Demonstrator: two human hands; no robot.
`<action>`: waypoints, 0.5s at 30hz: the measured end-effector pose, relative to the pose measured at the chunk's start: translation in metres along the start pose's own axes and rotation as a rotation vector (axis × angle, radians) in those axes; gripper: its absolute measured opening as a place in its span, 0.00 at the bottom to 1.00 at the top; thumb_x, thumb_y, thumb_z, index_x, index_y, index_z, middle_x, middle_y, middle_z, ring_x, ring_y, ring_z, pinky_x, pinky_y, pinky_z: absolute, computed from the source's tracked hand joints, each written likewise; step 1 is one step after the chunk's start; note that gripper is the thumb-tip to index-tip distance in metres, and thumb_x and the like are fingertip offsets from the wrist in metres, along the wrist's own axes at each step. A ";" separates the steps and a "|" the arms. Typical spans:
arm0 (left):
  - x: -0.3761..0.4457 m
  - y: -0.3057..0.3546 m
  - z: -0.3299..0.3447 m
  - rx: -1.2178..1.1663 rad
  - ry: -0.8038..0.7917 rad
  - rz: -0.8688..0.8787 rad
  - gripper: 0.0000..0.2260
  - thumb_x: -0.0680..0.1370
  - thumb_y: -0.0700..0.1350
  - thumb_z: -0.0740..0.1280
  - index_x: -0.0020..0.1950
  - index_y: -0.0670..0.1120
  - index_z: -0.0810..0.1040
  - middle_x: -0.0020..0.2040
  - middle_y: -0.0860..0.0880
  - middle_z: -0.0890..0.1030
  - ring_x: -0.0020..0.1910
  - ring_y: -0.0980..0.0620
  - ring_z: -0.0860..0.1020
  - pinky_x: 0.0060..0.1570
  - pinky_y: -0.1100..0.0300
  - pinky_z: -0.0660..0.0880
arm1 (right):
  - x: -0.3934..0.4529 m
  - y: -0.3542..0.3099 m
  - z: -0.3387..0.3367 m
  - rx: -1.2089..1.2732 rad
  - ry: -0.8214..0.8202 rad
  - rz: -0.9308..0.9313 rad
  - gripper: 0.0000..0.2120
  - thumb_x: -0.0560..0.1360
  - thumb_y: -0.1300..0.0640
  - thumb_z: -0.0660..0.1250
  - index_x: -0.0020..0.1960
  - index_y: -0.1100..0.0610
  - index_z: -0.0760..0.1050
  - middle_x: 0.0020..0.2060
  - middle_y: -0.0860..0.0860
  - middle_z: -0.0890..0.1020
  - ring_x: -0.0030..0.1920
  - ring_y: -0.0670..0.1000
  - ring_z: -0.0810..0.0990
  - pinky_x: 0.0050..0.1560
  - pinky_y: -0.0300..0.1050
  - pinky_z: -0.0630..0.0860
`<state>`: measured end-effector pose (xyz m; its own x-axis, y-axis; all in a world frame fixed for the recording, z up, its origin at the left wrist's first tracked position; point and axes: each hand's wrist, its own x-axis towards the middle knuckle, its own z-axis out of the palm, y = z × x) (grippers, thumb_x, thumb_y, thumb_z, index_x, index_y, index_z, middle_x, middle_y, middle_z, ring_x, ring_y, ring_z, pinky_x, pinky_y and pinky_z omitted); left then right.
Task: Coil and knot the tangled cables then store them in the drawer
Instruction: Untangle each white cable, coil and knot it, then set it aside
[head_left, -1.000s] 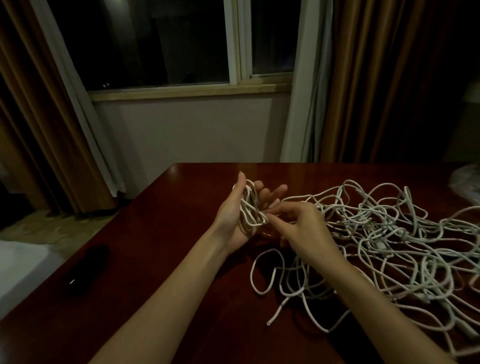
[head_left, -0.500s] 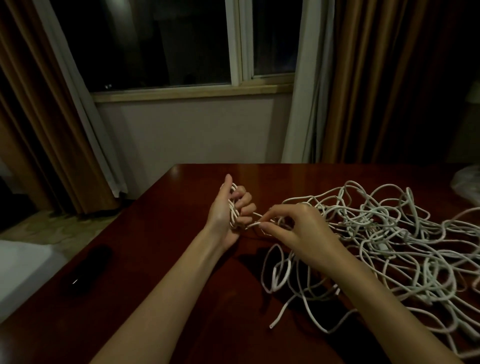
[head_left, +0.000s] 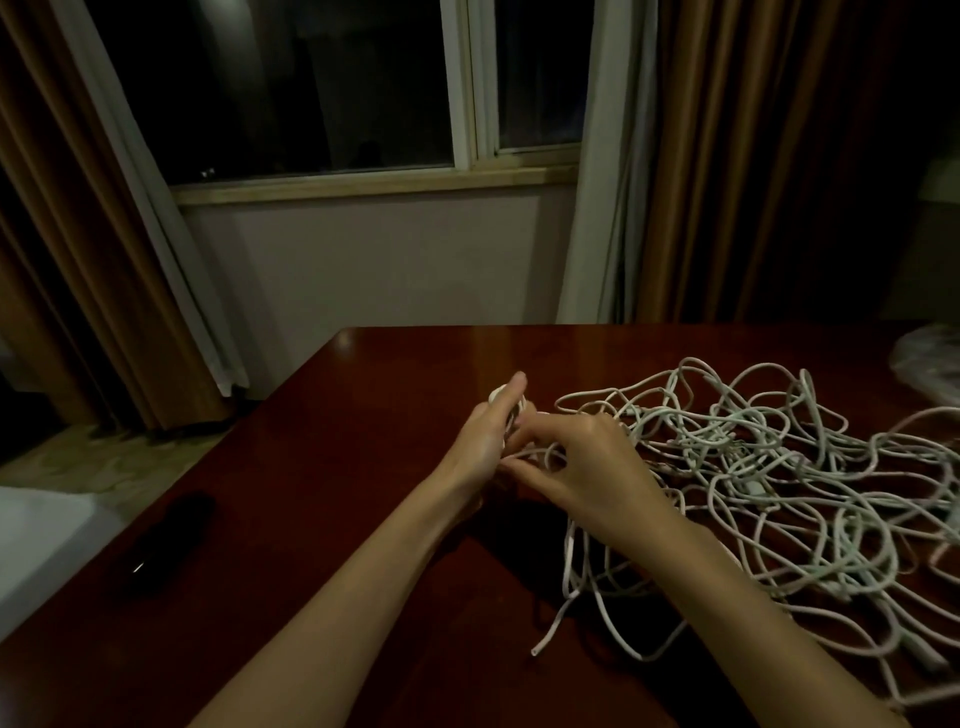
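My left hand (head_left: 485, 439) grips a small white cable coil (head_left: 506, 402); my right hand (head_left: 584, 467) pinches a strand beside the tangled cables (head_left: 779, 478).

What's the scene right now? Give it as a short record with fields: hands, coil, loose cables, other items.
left hand: grips a small coil of white cable
right hand: pinches the strand beside the coil
loose cables: tangled white pile on the table, to the right of the hands
free end: lies on the table near the right forearm
other items: dark object at the table's left edge
drawer: not in view
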<state>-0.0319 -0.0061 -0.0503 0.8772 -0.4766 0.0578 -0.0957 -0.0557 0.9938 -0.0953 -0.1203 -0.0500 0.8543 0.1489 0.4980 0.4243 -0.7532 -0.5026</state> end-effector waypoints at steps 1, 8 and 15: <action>-0.002 -0.001 0.001 0.062 -0.014 -0.029 0.18 0.83 0.55 0.54 0.37 0.51 0.73 0.31 0.57 0.76 0.31 0.64 0.77 0.38 0.66 0.73 | -0.001 0.000 0.001 0.005 0.001 0.014 0.09 0.72 0.53 0.73 0.49 0.49 0.75 0.39 0.44 0.82 0.35 0.38 0.78 0.38 0.36 0.77; -0.005 -0.001 -0.006 0.025 -0.242 -0.133 0.20 0.83 0.54 0.52 0.40 0.42 0.70 0.24 0.51 0.67 0.19 0.58 0.61 0.19 0.68 0.56 | 0.003 0.005 -0.018 0.306 -0.096 0.126 0.07 0.72 0.56 0.73 0.42 0.52 0.74 0.42 0.45 0.81 0.44 0.42 0.81 0.45 0.40 0.80; 0.000 0.002 -0.021 -0.194 -0.566 -0.242 0.23 0.73 0.67 0.62 0.31 0.48 0.71 0.18 0.55 0.62 0.14 0.61 0.59 0.17 0.69 0.53 | 0.005 0.006 -0.031 0.618 -0.036 0.204 0.02 0.74 0.62 0.70 0.46 0.58 0.78 0.38 0.50 0.83 0.37 0.43 0.81 0.38 0.34 0.75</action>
<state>-0.0224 0.0127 -0.0462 0.4742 -0.8626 -0.1762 0.2068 -0.0854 0.9747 -0.0984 -0.1439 -0.0284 0.9407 0.0712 0.3317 0.3384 -0.2630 -0.9035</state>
